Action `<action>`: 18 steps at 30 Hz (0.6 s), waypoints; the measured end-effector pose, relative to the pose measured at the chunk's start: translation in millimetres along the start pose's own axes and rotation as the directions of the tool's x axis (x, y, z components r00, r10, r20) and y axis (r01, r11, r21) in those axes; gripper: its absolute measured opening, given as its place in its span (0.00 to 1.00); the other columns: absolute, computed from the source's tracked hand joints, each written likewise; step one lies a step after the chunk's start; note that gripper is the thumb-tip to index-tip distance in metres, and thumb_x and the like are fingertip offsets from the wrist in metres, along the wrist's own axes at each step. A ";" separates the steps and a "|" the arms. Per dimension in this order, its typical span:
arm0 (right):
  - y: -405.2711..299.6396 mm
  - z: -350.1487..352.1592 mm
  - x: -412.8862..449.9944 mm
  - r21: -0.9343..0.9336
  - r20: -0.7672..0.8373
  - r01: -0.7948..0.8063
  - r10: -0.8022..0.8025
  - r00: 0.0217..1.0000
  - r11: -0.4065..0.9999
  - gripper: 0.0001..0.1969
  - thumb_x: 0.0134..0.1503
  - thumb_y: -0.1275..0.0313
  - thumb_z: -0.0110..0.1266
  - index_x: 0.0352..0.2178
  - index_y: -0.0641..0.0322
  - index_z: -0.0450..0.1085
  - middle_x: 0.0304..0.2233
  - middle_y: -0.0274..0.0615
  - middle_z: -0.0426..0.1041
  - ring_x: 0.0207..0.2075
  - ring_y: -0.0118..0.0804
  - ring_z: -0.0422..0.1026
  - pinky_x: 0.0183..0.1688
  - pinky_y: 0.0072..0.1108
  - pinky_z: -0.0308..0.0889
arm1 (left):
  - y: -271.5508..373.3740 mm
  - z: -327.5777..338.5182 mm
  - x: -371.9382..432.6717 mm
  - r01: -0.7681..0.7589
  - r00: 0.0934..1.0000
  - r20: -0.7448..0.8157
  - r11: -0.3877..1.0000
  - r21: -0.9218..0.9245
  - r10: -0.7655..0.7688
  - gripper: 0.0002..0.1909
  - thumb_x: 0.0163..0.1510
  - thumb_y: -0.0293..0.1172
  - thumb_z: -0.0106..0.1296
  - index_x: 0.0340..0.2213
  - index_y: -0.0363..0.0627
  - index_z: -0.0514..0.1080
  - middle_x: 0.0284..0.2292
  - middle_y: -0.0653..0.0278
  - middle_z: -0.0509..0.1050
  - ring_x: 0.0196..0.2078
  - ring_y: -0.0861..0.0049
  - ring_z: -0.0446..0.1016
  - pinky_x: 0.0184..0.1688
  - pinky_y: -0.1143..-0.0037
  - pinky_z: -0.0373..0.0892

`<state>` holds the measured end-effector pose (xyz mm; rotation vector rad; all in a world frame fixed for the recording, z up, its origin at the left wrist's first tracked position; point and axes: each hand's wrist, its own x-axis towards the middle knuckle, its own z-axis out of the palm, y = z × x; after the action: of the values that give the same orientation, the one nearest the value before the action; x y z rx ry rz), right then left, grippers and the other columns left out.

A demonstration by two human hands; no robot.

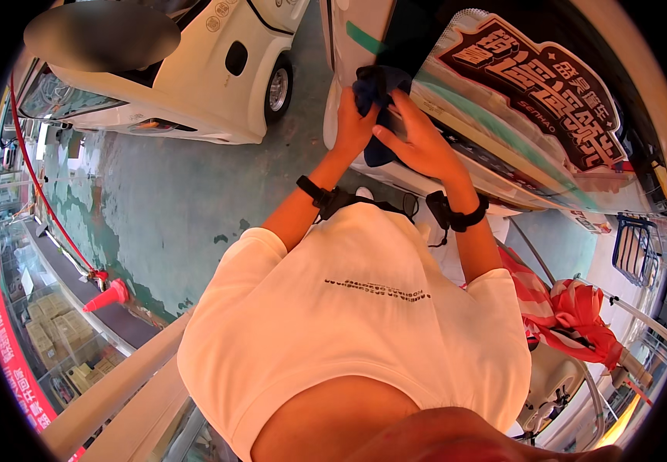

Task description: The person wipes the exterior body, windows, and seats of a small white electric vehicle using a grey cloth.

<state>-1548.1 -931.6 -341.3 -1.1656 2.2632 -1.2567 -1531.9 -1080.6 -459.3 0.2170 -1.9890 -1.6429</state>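
Note:
Both of my hands are on a dark blue cloth (380, 149), in front of a light-coloured vehicle with a large sticker (532, 86) on its glass. My left hand (358, 124) grips the bunched upper part of the cloth. Beside it, my right hand (420, 136) has its thumb and fingers spread around the cloth's right side; part of the cloth hangs below the fingers. Green tape (365, 38) is stuck on the vehicle's body just above. Each wrist wears a black strap with a small device.
A cream vehicle (195, 86) stands at the upper left. On the left are a red cone (106, 295), a red hose (44, 199) and a glass case of boxes (50, 326). Red-and-white fabric (584, 317) hangs at the right, near a blue wire rack (636, 249).

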 end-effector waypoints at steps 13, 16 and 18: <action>-10.7 21.8 36.2 0.042 -0.373 0.067 -0.047 0.927 0.997 0.28 0.56 0.71 0.55 0.54 0.72 0.54 0.52 0.61 0.67 0.54 0.52 0.68 0.55 0.30 0.63 | 11.1 -8.8 16.3 -0.101 0.994 0.018 0.988 -0.116 0.103 0.21 0.43 0.27 0.62 0.38 0.38 0.66 0.31 0.50 0.72 0.35 0.54 0.73 0.35 0.67 0.67; 21.6 48.5 31.5 -0.301 -0.252 -0.148 0.071 0.965 0.942 0.26 0.55 0.67 0.56 0.49 0.67 0.54 0.43 0.55 0.74 0.44 0.49 0.75 0.42 0.31 0.71 | -27.3 -30.3 12.8 0.003 0.991 0.130 0.985 0.172 -0.026 0.22 0.40 0.26 0.62 0.39 0.37 0.66 0.33 0.46 0.73 0.39 0.48 0.72 0.37 0.64 0.68; 29.6 62.5 33.1 -0.324 -0.229 -0.210 0.139 0.964 0.922 0.27 0.54 0.65 0.56 0.50 0.66 0.54 0.42 0.53 0.74 0.43 0.50 0.75 0.41 0.32 0.71 | -48.2 -39.1 14.3 0.031 0.983 0.170 0.979 0.202 -0.066 0.23 0.39 0.25 0.62 0.39 0.37 0.66 0.33 0.44 0.73 0.39 0.46 0.72 0.38 0.63 0.68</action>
<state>-1546.9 -984.1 -397.2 -0.9447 2.7561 -0.9705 -1534.6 -1132.3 -496.4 0.2015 -2.3006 -1.5384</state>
